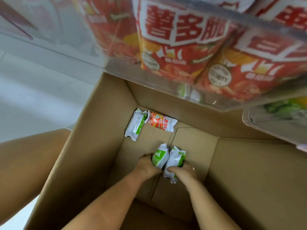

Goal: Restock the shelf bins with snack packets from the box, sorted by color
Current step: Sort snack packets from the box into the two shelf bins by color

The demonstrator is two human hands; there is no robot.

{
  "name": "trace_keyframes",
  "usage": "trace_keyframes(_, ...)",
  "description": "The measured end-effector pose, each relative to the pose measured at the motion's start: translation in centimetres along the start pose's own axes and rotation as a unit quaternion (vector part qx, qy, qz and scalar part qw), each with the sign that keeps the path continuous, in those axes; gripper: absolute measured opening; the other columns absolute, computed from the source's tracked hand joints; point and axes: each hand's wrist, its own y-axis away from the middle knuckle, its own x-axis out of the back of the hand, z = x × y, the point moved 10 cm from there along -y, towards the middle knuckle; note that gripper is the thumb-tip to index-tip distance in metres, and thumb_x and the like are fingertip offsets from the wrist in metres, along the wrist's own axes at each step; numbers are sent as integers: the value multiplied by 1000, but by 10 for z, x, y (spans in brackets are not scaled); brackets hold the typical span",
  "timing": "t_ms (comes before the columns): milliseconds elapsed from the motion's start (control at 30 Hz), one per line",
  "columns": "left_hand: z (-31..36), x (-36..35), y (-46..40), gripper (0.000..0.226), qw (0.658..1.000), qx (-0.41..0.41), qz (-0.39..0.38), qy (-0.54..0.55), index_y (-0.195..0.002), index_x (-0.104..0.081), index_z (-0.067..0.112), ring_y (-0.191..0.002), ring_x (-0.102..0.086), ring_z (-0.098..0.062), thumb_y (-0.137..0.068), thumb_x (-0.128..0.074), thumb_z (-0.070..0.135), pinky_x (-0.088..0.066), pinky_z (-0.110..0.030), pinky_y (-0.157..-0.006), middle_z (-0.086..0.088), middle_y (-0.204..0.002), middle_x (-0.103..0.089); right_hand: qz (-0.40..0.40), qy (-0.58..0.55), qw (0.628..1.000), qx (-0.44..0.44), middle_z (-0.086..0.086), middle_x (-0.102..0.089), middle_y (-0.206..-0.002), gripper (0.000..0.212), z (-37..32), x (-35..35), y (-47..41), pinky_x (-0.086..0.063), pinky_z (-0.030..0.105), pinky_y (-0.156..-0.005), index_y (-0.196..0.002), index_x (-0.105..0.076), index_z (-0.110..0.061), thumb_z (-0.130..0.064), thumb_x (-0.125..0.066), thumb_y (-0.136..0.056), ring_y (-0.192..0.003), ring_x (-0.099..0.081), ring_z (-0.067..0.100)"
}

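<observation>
Both my hands reach deep into the open cardboard box [93, 130]. My left hand [147, 165] grips a green and white snack packet [159, 156] at the box bottom. My right hand [182, 170] grips a second green and white packet [176, 159] right beside the first. Farther in, near the back wall, lie another green packet [135, 127] and a red packet [162, 123], touching end to end. Above the box hangs a clear shelf bin [116, 70] filled with large red packets [179, 47].
A second clear bin [272, 127] at the right edge holds green packets. The box's left flap [29, 171] folds outward over the pale floor [33, 97]. The shelf bins overhang the far side of the box opening.
</observation>
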Motion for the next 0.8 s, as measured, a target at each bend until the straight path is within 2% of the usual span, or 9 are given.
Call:
trace_keyframes(100,-6,-6,18,35,985,16,-27,169,-106,-61,15,-72,-61,-12,-75,-75,5,-50,-15,-62,-4,-91,-66,-21,-146,989,14,10,-71,-72,37,3,-16,21,-51,27,-51,-91,-71,-7,-19,-77,-56,-57,-66,21)
trace_keyframes(233,0,2,52,48,952,0,-29,304,-116,-57,18,-93,-67,-15,-74,-80,9,-54,-24,-76,0,-106,-70,5,-172,981,86,3,-72,-94,39,-13,-1,54,-56,33,-70,-104,-64,-19,-26,-80,-70,-80,-68,19)
trace_keyframes(333,32,25,91,55,941,-92,16,325,-122,-54,19,-99,-64,-13,-74,-80,9,-52,-18,-79,3,-110,-68,20,-232,958,165,0,-70,-98,27,-36,24,91,-54,47,-89,-101,-58,-25,-21,-75,-80,-91,-68,20)
trace_keyframes(400,63,39,129,62,928,-171,39,328,-122,-53,17,-104,-64,-14,-68,-83,12,-51,-17,-82,2,-111,-68,16,-280,935,215,1,-70,-99,28,-51,44,126,-54,46,-90,-105,-55,-22,-17,-72,-84,-93,-68,19)
trace_keyframes(467,90,48,172,67,908,-238,38,342,-125,-51,24,-107,-65,-11,-67,-83,26,-51,-27,-91,7,-114,-69,4,-332,906,264,2,-70,-104,32,-65,67,174,-54,40,-89,-112,-56,-18,-26,-70,-85,-95,-67,18)
trace_keyframes(567,116,60,238,38,869,-289,21,401,-133,-45,39,-108,-64,-6,-96,-53,33,-54,-28,-86,15,-122,-65,-41,-432,851,296,10,-69,-116,47,-71,90,236,-49,46,-95,-118,-64,-20,-50,-64,-82,-105,-66,25)
trace_keyframes(633,122,66,274,35,851,-300,-1,431,-135,-46,38,-109,-64,-10,-102,-39,31,-56,-30,-83,11,-125,-63,-39,-483,818,309,9,-69,-116,32,-65,108,271,-49,43,-93,-114,-68,-22,-40,-53,-91,-103,-67,23)
trace_keyframes(733,125,69,322,42,838,-346,-36,421,-135,-44,39,-110,-64,-11,-96,-54,27,-54,-35,-87,12,-125,-64,-88,-502,784,354,4,-68,-119,35,-57,118,324,-50,35,-84,-124,-62,-18,-26,-44,-95,-103,-65,19)
trace_keyframes(800,125,71,349,51,850,-371,-37,371,-133,-51,34,-103,-66,-9,-85,-69,27,-52,-27,-79,9,-121,-66,-128,-504,760,390,11,-70,-112,35,-52,119,359,-52,28,-71,-114,-68,-9,-22,-46,-90,-92,-67,21)
